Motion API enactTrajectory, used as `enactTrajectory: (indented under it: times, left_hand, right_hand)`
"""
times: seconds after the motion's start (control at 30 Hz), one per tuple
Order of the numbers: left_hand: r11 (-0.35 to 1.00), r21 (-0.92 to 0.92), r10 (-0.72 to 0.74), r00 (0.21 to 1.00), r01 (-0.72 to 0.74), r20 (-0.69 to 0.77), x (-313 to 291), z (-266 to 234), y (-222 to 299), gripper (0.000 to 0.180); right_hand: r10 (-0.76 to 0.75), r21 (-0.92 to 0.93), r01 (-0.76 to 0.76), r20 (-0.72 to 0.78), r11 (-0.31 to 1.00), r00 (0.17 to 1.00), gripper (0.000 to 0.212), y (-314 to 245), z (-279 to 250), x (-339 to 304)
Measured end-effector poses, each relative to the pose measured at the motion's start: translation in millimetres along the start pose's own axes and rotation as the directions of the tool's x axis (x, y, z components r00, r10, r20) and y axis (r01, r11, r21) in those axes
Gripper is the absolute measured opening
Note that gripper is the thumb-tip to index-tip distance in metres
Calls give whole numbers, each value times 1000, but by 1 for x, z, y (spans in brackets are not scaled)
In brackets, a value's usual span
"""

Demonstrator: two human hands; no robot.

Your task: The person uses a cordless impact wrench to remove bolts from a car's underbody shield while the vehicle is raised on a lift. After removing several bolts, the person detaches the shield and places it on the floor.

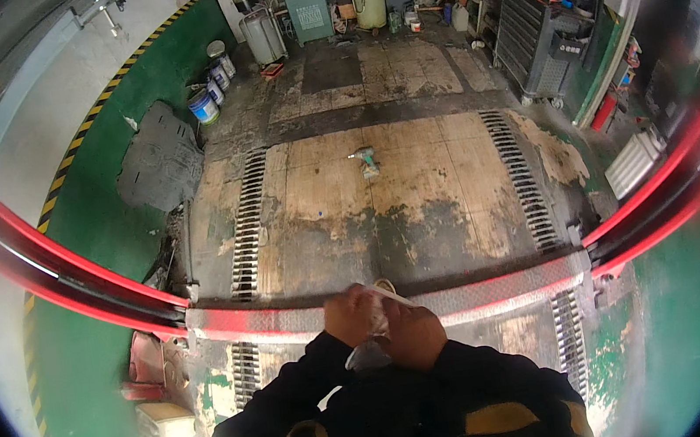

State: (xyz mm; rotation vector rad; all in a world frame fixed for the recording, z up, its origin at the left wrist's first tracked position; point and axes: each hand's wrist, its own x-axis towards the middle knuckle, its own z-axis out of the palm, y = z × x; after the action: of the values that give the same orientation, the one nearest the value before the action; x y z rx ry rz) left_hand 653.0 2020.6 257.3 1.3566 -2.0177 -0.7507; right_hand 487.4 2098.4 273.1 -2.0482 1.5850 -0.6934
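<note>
Holding a small pale item between them, the left hand and right hand are pressed close together at chest height, fingers curled around it; what it is cannot be told, though a thin whitish strip sticks out toward the right. The work seems to be at a handling or unwrapping stage, and any next move would call for a firm two-handed pinch. Just beyond runs a red rail, an edge to mind. Farther out, the worn wooden floor lies open, with a cordless drill well apart.
</note>
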Motion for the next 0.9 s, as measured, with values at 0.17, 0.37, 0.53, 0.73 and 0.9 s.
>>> enactTrajectory:
  times: [0.17, 0.37, 0.53, 0.73, 0.9]
  left_hand:
    - [955, 168, 180, 930, -243, 320, 113, 41, -8, 26]
    - [938, 84, 223, 769, -337, 599, 240, 46, -13, 29]
    - [901, 178, 278, 841, -396, 465, 341, 30, -22, 31]
    - [877, 273, 253, 863, -395, 437, 426, 22, -21, 30]
    - [858, 366, 177, 875, -362, 451, 506, 46, -45, 32]
  right_hand:
    - [103, 591, -311, 358, 744, 928, 24, 118, -39, 126]
    - [102, 36, -95, -324, 995, 941, 8, 200, -72, 245]
    - [-44, 161, 114, -387, 980, 921, 17, 242, -75, 315]
    - [-148, -38, 151, 68, 988, 987, 27, 293, -54, 431]
    - [-130, 259, 90, 141, 962, 981, 36, 344, -44, 552]
